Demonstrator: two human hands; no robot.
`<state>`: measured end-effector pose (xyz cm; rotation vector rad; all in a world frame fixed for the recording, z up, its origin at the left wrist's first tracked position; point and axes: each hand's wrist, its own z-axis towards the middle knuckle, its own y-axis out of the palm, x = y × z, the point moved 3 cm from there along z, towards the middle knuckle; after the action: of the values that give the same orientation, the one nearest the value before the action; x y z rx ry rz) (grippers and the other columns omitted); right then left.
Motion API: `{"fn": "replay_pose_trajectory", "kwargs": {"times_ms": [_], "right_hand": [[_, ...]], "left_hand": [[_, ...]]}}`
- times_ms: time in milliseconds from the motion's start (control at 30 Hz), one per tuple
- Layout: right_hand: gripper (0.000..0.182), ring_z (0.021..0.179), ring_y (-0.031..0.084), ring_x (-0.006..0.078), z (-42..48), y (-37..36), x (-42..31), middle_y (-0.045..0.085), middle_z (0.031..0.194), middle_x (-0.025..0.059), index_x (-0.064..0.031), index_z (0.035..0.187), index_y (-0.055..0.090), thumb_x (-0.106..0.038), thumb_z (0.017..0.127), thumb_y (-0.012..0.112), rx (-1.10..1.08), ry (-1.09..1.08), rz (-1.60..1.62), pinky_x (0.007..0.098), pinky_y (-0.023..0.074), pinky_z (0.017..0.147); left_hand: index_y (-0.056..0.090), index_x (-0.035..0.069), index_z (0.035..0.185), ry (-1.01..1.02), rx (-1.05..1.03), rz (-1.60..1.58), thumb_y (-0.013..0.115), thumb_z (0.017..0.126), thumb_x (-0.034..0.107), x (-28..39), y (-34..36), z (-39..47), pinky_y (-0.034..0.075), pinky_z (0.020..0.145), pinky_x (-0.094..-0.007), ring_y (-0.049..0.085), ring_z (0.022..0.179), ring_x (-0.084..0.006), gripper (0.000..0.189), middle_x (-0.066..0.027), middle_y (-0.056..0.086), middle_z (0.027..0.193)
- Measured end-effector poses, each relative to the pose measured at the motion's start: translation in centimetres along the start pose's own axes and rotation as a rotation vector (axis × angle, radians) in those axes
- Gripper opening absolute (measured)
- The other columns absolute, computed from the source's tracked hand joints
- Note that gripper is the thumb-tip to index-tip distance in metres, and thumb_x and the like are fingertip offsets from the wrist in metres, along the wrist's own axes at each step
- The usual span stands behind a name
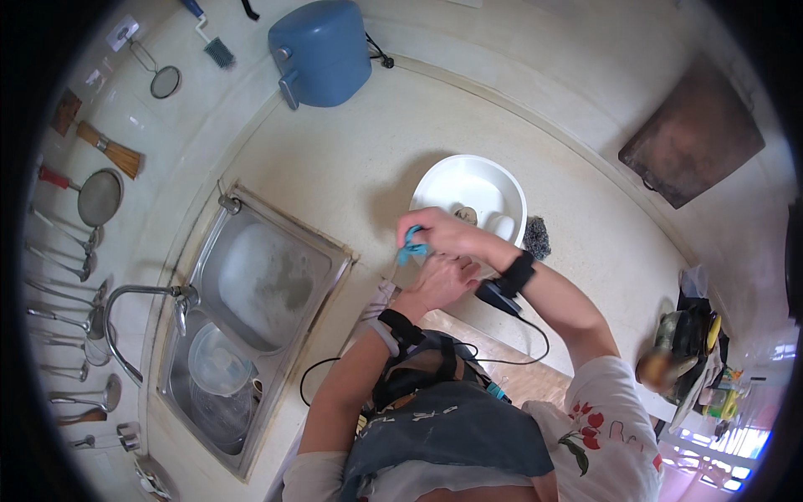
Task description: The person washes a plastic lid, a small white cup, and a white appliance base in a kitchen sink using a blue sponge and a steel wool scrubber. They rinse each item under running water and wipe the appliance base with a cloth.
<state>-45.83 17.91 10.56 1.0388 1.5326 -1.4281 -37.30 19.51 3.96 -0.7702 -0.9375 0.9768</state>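
Note:
My right hand (439, 232) is curled round a bunched turquoise cloth or glove (412, 246), in front of the near left rim of a round white basin (467, 164). Just below it is my left hand (444, 279), its back turned up and its fingers bent near the basin's near edge. Whether those fingers hold anything cannot be told. Inside the basin lie a white rounded object (502, 226) and a small brownish patterned one (466, 216). A dark grey scouring pad (537, 238) sits against the basin's right side.
To the left is a steel double sink (342, 260) with cloudy water, a faucet (182, 295) and a translucent bowl (218, 359). A blue appliance (323, 53) stands at the back. Utensils hang on the left wall, a dark board (693, 135) on the right. A black cable (546, 342) loops near my arms.

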Motion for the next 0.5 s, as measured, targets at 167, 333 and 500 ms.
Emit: {"fn": "replay_pose_trajectory", "kwargs": {"times_ms": [167, 333, 500], "right_hand": [[0.022, 0.075, 0.052, 0.0112, -12.0, -7.0, 1.6, 0.055, 0.084, 0.0031, -0.0029, 0.095, 0.061, -0.016, 0.090, 0.044, 0.765, 0.184, 0.215, 0.0244, 0.0448, 0.071], [0.063, 0.102, 0.059, 0.0320, -15.6, -4.1, 6.9, 0.061, 0.106, 0.0239, 0.0029, 0.115, 0.049, -0.049, 0.083, 0.064, 0.857, 0.578, -0.169, 0.0407, 0.0441, 0.090], [0.064, 0.074, 0.065, 0.0267, -15.8, -4.5, 11.8, 0.064, 0.090, 0.0212, 0.0076, 0.111, 0.049, -0.044, 0.080, 0.070, 0.911, 0.587, -0.104, 0.0342, 0.0520, 0.062]], "left_hand": [[0.057, 0.011, 0.109, -0.023, -0.045, 0.053, 0.074, 0.070, 0.036, 0.5, -1.8, -0.3, 0.037, 0.094, -0.0420, 0.048, 0.114, -0.0234, 0.050, -0.0062, 0.056, 0.114], [0.048, 0.005, 0.128, -0.548, 0.320, -0.068, 0.070, 0.079, 0.038, -3.7, -4.6, -3.5, 0.032, 0.102, -0.0447, 0.043, 0.121, -0.0318, 0.063, -0.0159, 0.049, 0.127], [0.044, -0.002, 0.130, -0.903, 0.312, -0.560, 0.060, 0.085, 0.049, -7.6, 0.7, -8.7, 0.037, 0.096, -0.0490, 0.047, 0.115, -0.0406, 0.070, -0.0216, 0.049, 0.128]]}}
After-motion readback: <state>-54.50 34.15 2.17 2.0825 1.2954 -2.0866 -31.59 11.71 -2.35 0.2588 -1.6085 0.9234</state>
